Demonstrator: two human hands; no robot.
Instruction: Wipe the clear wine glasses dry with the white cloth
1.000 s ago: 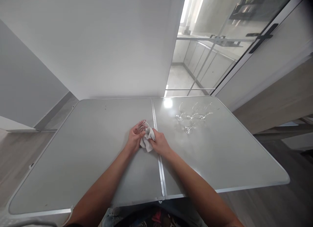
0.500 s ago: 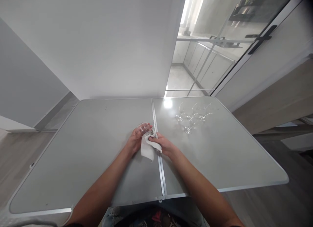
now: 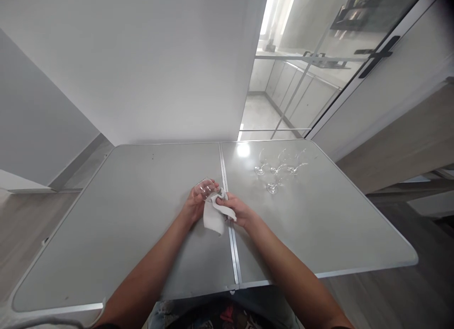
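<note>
A person's left hand (image 3: 194,205) is closed around a clear glass (image 3: 205,188), holding it tilted above the middle of a grey folding worktop (image 3: 142,211), just left of the metal seam (image 3: 232,244) that runs down its centre. The right hand (image 3: 237,210) is pinched shut on a white cloth (image 3: 213,216), pressing its upper edge against the glass while the loose end hangs towards the worktop. The two hands sit close together, joined by glass and cloth. Further back on the right half of the worktop, well apart from the hands, stands a cluster of clear stemmed glasses (image 3: 280,170) near a bright patch of reflected light (image 3: 243,150).
</note>
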